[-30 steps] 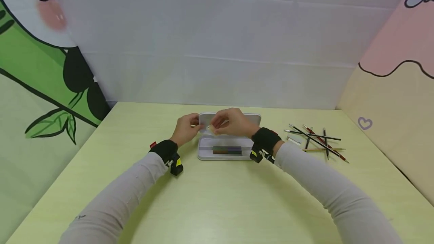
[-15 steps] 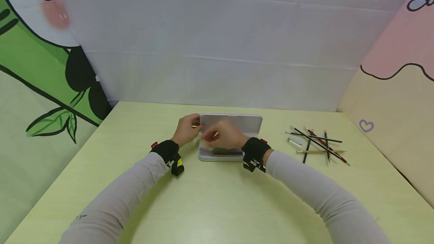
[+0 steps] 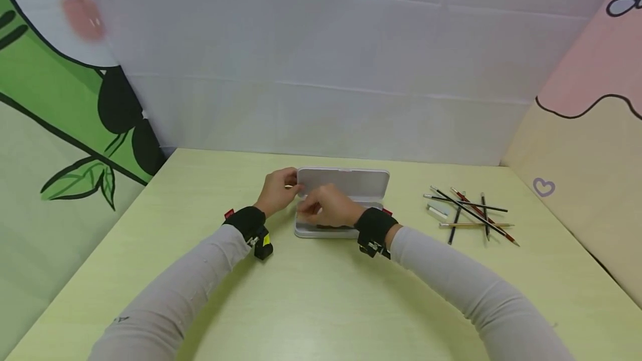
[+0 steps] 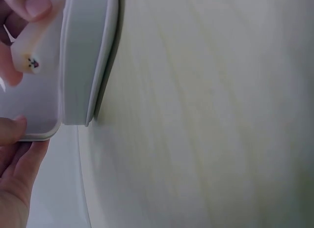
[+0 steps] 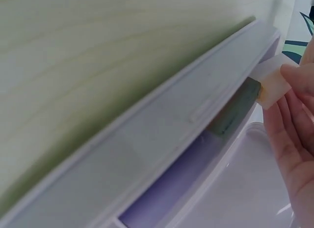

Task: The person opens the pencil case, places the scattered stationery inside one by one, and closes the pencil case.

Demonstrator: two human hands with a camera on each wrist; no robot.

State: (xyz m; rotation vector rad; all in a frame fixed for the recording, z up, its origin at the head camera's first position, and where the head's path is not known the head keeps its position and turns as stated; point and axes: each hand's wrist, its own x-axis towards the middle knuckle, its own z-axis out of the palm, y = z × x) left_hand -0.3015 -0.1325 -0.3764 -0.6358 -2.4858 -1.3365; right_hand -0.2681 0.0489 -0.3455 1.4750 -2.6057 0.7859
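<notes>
An open pale pencil case [image 3: 356, 181] lies on the table with its lid raised. My left hand [image 3: 277, 191] pinches the lid's left edge between thumb and fingers. Over the case's left end, my right hand [image 3: 331, 206] holds a small white-and-orange eraser [image 5: 273, 80]. In the left wrist view this eraser [image 4: 37, 48] bears a little animal face. The right wrist view has its lower end at the tray, next to a dark green-and-brown block [image 5: 238, 107] inside. The right hand hides much of the tray in the head view.
Several pencils [image 3: 468, 213] lie crossed in a loose pile on the right of the table. Beside them sits a small white-and-grey block [image 3: 437, 211]. A white cloth wall [image 3: 321, 99] rises behind the table, with printed panels at both sides.
My right hand has come down from in front of the lid to the left end of the tray, carrying the eraser. My left hand keeps its grip on the lid.
</notes>
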